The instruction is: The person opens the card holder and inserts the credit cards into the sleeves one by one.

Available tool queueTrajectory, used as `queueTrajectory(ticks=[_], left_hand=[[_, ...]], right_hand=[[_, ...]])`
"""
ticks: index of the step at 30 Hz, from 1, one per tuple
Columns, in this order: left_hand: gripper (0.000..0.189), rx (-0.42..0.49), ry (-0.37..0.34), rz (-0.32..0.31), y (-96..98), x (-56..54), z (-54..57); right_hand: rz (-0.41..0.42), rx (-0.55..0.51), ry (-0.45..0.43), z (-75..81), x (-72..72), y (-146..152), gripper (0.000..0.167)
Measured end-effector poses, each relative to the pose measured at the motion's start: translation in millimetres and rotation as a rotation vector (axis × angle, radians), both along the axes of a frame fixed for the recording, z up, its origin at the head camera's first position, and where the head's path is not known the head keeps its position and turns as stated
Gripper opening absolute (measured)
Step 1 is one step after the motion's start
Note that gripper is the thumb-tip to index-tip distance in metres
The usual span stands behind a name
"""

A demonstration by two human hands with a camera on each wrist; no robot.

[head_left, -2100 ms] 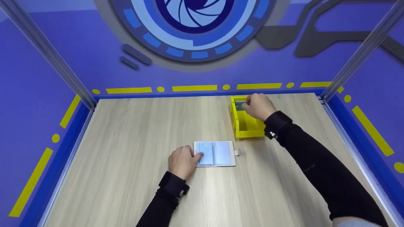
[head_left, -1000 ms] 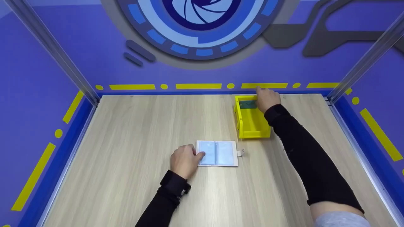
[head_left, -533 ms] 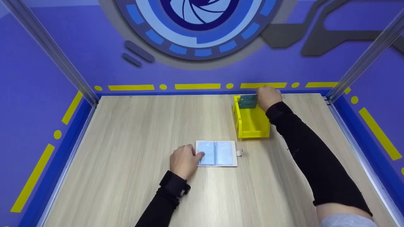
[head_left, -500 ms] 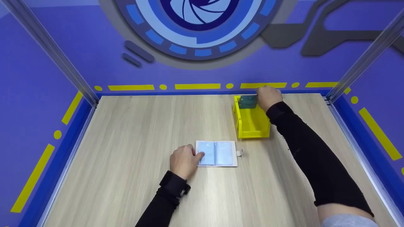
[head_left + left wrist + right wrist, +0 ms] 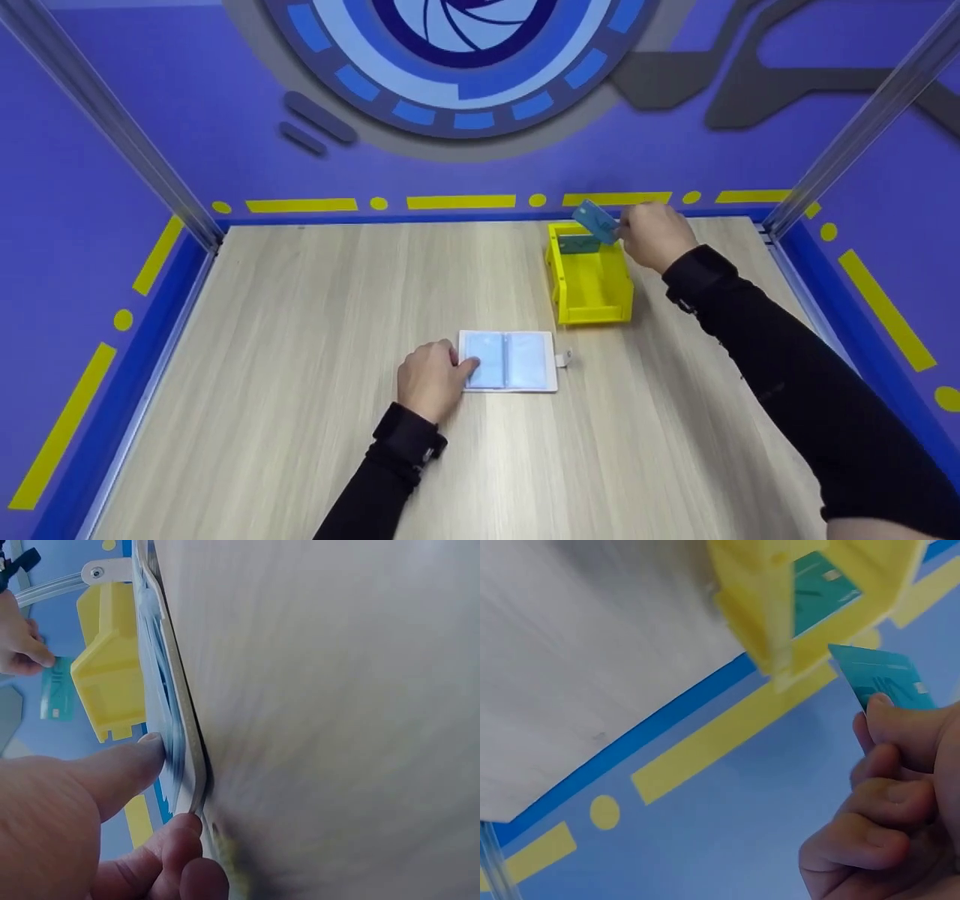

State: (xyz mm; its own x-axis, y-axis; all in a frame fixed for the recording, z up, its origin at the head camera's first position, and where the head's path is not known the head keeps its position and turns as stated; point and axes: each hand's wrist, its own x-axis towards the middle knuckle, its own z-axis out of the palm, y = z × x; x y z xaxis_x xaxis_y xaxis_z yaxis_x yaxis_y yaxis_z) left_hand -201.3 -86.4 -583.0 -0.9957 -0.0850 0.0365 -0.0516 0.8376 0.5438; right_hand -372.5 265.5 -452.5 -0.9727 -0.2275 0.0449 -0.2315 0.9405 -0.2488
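Apparently fetching, the right hand (image 5: 658, 234) pinches a teal card (image 5: 595, 219) near a yellow bin (image 5: 592, 314), likely bound next for the holder (image 5: 528, 361) the left hand (image 5: 430, 381) pinches.

Open tabletop (image 5: 322, 307) extends to the left of the left hand (image 5: 429, 382) and on the near side of the card holder (image 5: 529, 362). Between holder and yellow bin (image 5: 595, 315), the gap is narrow. The bin's top admits entry from above; its side walls obstruct lateral access. The back wall (image 5: 450, 172) limits passage just behind it. The right hand (image 5: 658, 236) and black sleeve (image 5: 795, 382) block the approach from the right.
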Motion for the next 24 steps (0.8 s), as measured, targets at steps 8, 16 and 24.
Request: queueTrajectory(ticks=[8,16,24], left_hand=[[0.043,0.008,-0.014,0.006,0.5,-0.2,-0.4],[0.043,0.012,-0.005,0.004,0.7,0.6,-0.7],[0.042,0.007,0.036,-0.012,0.0,1.5,-0.4]], right_hand=[[0.0,-0.107,-0.095,3.6,32.4,-15,0.025],[0.04,-0.239,-0.233,-8.2,77.0,-41,0.03],[0.107,-0.32,-0.324,-37.2,107.2,-60,0.025]])
